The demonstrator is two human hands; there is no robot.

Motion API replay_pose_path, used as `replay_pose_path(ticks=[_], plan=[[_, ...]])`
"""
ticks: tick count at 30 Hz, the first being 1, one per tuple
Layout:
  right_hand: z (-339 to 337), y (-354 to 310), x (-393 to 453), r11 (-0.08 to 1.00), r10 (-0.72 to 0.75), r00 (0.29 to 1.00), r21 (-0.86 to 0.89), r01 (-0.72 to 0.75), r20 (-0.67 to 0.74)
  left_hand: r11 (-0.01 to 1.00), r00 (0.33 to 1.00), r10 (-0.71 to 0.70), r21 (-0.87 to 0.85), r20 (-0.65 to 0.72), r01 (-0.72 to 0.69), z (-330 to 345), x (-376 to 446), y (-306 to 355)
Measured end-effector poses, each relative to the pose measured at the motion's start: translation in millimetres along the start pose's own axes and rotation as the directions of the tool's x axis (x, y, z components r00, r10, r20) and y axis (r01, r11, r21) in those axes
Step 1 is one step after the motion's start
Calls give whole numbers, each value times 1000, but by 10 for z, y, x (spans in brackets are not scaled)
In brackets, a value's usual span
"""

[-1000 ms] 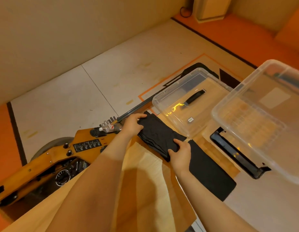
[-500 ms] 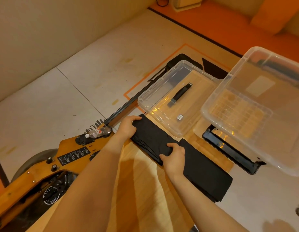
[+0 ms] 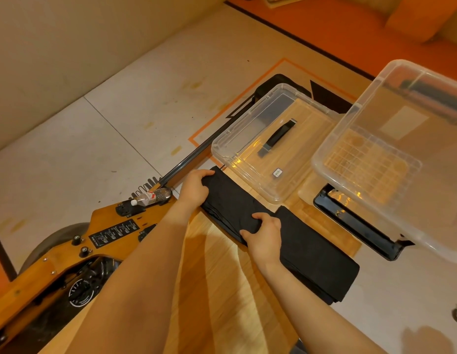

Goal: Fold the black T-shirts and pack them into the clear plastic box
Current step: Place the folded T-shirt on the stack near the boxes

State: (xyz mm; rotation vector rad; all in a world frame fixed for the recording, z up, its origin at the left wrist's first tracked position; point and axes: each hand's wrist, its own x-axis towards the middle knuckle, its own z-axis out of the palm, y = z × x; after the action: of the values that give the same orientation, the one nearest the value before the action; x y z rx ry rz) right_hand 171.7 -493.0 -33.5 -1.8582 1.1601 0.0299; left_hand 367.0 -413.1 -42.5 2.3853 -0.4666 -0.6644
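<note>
Folded T-shirt [image 3: 231, 204] between gripping hands [image 3: 264, 237]

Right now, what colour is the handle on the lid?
Black. The handle sits on the clear lid; the head view shows it best.

Both forearms are bare to the hands, left [image 3: 194, 189] and right [image 3: 264, 236], without visible sleeves, rings or watch.
</note>
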Motion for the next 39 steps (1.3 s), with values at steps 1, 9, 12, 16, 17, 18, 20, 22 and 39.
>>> replay_pose_path(ticks=[1, 9, 12, 16, 17, 18, 20, 22, 39], plan=[[-4, 8, 6, 1000, 2, 1000, -4, -2, 5, 1000, 1000, 2, 14, 19, -2, 2, 10, -19], [-30, 27, 31, 972, -134, 972, -216, 91, -192, 877, 946, 276, 447, -167, -177, 107, -93, 7], [31, 13, 105, 931, -294, 920, -295, 214, -258, 731, 859, 504, 575, -92, -368, 188, -151, 44], [218, -77, 276, 850, -430, 885, -411, 330, -179, 659, 868, 487, 611, 99, -440, 285, -160, -8], [274, -87, 328, 823, -451, 884, -441, 357, -125, 653, 883, 446, 622, 144, -432, 311, -150, -54], [323, -87, 372, 793, -469, 880, -472, 386, -69, 648, 897, 405, 635, 179, -420, 331, -138, -108], [402, -41, 427, 721, -484, 874, -544, 429, 48, 644, 914, 338, 653, 222, -397, 351, -128, -211], [458, 66, 444, 675, -460, 876, -585, 449, 141, 650, 925, 289, 659, 246, -378, 356, -125, -290], [513, 195, 448, 669, -406, 896, -609, 426, 181, 728, 943, 245, 600, 226, -333, 333, -130, -379]])
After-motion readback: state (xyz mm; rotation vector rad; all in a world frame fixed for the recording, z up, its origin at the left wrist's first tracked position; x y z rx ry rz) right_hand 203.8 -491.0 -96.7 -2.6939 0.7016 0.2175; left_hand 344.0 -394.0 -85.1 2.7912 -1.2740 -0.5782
